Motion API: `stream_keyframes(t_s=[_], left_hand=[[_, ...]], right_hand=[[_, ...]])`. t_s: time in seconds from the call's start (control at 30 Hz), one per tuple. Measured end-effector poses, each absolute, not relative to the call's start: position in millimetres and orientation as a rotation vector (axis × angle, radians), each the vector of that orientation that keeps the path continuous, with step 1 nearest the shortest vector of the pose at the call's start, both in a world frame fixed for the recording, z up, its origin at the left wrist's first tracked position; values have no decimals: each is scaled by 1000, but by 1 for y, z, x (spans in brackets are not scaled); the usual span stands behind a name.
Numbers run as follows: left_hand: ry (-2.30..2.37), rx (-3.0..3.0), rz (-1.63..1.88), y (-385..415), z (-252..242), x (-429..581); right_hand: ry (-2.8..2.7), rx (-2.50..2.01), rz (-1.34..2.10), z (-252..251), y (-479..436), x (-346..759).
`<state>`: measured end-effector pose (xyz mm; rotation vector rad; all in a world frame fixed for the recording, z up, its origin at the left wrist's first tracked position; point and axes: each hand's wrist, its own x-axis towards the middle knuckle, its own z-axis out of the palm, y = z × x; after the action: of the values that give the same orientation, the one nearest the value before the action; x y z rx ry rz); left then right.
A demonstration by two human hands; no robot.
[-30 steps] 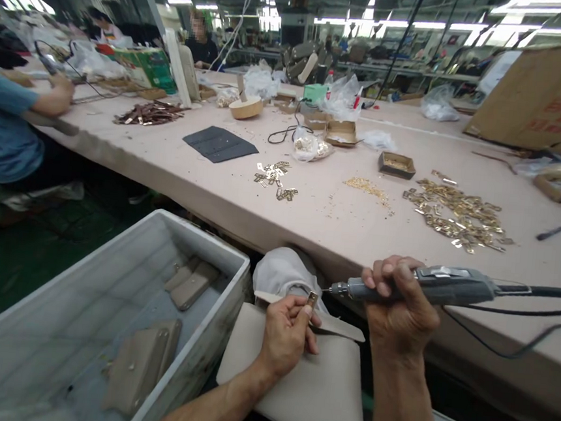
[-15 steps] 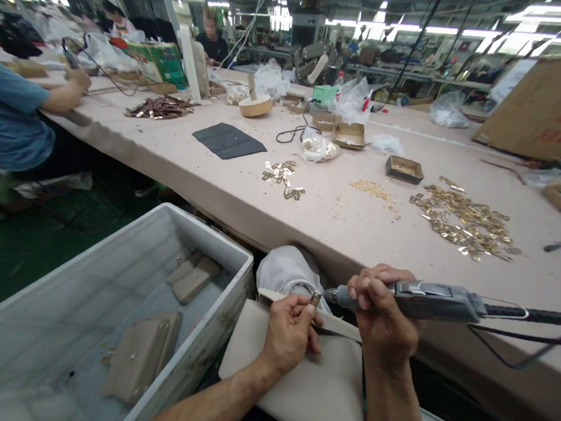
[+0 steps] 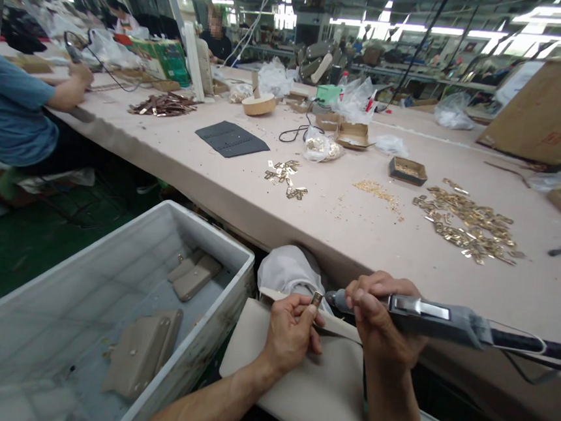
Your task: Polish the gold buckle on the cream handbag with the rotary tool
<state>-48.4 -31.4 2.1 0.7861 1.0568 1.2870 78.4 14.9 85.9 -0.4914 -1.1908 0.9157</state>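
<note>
- The worktop (image 3: 338,222), long and pale pink, fills the upper half of the view and carries nearly everything else.
- A white plastic bin (image 3: 198,360) stands low on the left, just beside the person's lap, with several beige leather pieces (image 3: 143,352) lying flat inside it.
- A beige leather panel (image 3: 305,383) rests across the lap under both hands; a narrow strap (image 3: 336,327) of the same colour lies on top of it.
- A co-worker in a blue sleeve (image 3: 12,108) sits at the far left edge of the worktop (one hand resting on it).
- A dark grey mat (image 3: 232,139) lies well away towards the middle of the worktop.
- A heap of gold metal fittings (image 3: 468,224) is spread on the right, with a smaller cluster (image 3: 286,175) nearer the middle.
- The right hand (image 3: 384,318) is wrapped around a grey corded power tool (image 3: 428,315), fingers closed on its front end, its tip pointing left.
- The left hand (image 3: 292,333) rests on the panel, thumb and fingers pinched on a small metal clip (image 3: 316,299).
- That clip sits at the end of the strap, just below the worktop edge, and the tool tip is just beside it (whether they touch cannot be told).
</note>
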Motion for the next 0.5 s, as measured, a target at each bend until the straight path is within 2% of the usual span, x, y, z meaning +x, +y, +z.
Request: stream_keyframes(t_s=[0.5], left_hand=[[1055,822,1281,-32,5,-50]], right_hand=[[-1290,-520,908,78,15,81]])
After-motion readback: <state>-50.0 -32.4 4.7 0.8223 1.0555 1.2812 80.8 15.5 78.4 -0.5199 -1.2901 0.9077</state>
